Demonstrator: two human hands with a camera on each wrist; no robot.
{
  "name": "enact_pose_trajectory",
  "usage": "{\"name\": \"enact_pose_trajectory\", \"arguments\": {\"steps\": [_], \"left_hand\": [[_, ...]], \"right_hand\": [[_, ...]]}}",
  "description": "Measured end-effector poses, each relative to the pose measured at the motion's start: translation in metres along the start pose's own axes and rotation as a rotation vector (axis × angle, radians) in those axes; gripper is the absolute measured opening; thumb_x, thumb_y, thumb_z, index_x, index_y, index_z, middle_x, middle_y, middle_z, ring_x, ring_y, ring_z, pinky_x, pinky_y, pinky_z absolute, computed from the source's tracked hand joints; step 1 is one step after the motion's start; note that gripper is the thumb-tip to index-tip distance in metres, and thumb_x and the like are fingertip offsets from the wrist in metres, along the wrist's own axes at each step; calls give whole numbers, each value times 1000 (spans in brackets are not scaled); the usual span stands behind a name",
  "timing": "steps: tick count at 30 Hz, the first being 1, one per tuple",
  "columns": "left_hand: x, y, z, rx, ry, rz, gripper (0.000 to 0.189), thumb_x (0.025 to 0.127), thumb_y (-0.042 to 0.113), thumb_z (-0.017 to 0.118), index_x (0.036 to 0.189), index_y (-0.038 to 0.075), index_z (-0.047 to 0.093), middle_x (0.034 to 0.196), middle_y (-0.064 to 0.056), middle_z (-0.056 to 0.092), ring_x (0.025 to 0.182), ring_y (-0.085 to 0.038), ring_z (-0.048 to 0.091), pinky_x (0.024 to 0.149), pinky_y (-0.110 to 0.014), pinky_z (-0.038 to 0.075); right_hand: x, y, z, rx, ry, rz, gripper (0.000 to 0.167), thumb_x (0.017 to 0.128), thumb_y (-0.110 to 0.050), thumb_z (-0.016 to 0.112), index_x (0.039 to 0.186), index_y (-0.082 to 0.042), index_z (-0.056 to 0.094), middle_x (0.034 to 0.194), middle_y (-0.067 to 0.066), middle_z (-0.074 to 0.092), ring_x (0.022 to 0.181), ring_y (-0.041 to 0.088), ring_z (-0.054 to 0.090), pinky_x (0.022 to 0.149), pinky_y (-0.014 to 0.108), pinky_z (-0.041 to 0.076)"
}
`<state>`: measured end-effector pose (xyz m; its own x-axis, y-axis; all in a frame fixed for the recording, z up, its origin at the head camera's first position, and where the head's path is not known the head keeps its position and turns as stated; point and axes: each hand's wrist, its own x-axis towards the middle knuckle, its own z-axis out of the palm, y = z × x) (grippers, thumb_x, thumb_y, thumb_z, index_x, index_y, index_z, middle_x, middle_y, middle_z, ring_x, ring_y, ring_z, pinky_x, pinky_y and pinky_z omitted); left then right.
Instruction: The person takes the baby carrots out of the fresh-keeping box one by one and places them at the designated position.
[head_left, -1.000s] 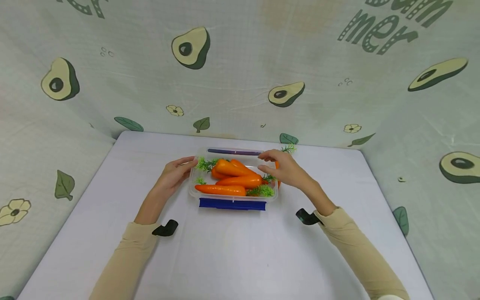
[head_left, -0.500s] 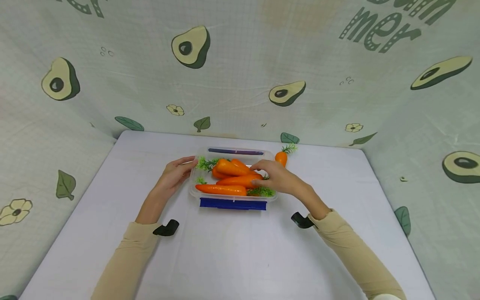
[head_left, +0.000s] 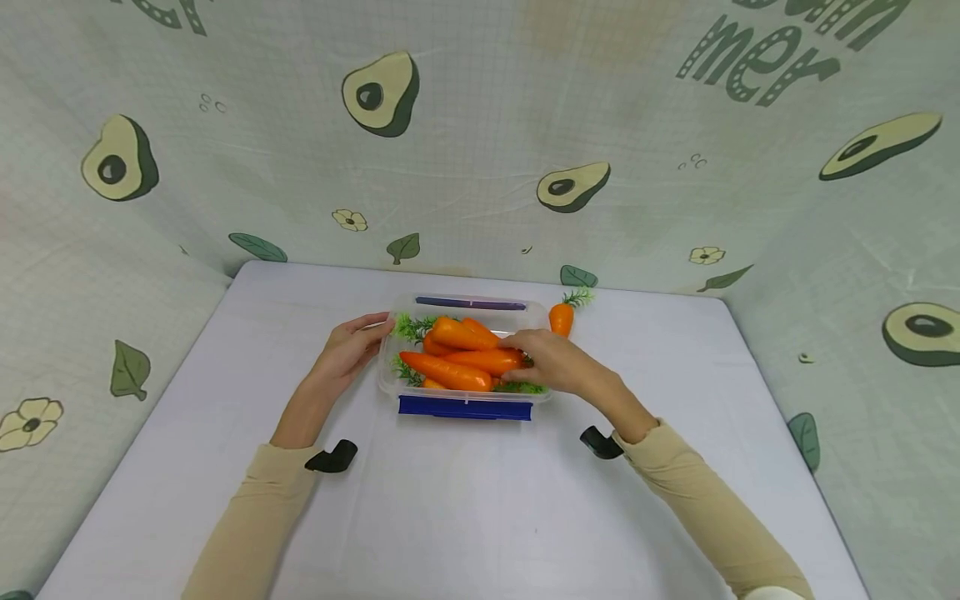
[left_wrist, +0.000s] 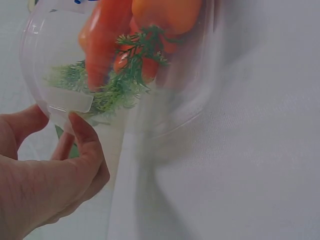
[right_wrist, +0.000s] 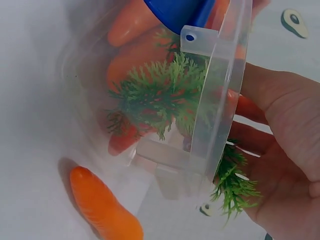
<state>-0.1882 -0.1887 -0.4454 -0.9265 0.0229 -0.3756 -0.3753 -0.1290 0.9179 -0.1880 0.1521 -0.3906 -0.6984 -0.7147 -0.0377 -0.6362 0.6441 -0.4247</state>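
A clear plastic food container (head_left: 467, 397) with blue clips holds several orange toy carrots with leafy green tops. My left hand (head_left: 345, 354) pinches its left rim between thumb and fingers, as the left wrist view shows at the container's corner (left_wrist: 80, 100). Over the right side reaches my right hand (head_left: 558, 362), thumb and fingers about the thick end of a middle carrot (head_left: 483, 360). Green leaves (right_wrist: 235, 180) stick out beside the right palm in the right wrist view. The fingertips there are partly hidden behind the container wall. A slanted carrot (head_left: 446, 372) lies in front.
One loose carrot (head_left: 562, 319) lies on the white table (head_left: 465, 508) just outside the container's back right corner. A blue clip (head_left: 465, 407) hangs along the front side. Behind the table rises a cloth (head_left: 472, 167) printed with avocados.
My right hand has moved left from the container's right edge onto the carrots inside. The front carrot has tilted, its tip now higher. The left hand stays on the rim.
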Motion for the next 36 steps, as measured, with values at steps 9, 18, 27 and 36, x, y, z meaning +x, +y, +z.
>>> {"name": "enact_pose_trajectory", "arguments": {"steps": [9,18,27,36], "left_hand": [[0,0,-1,10,10,1,56,102,23,67,151,2,49,123,0,58,118,-17,52,90,-15,50],[0,0,-2,0,0,-4,57,102,23,67,152,2,48,126,-1,56,118,-16,51,100,-19,48],[-1,0,-1,4,-4,-7,60,102,25,68,153,2,46,137,-5,52,121,-14,50,107,-22,44],[-1,-1,-1,3,-3,-9,61,101,26,69,153,3,47,131,-2,54,117,-13,51,101,-18,46]], "right_hand": [[-8,-3,-12,-43,61,31,48,90,-26,83,129,-1,69,122,11,71,101,24,65,90,39,58],[-18,3,-25,41,144,9,46,88,-19,85,127,0,69,117,10,71,97,22,63,88,40,58],[-30,18,-31,130,271,14,46,85,-14,87,126,-1,68,111,10,71,96,24,66,85,40,59],[-46,33,-32,194,407,93,49,85,-13,87,128,1,67,119,15,70,102,31,69,87,47,60]]}}
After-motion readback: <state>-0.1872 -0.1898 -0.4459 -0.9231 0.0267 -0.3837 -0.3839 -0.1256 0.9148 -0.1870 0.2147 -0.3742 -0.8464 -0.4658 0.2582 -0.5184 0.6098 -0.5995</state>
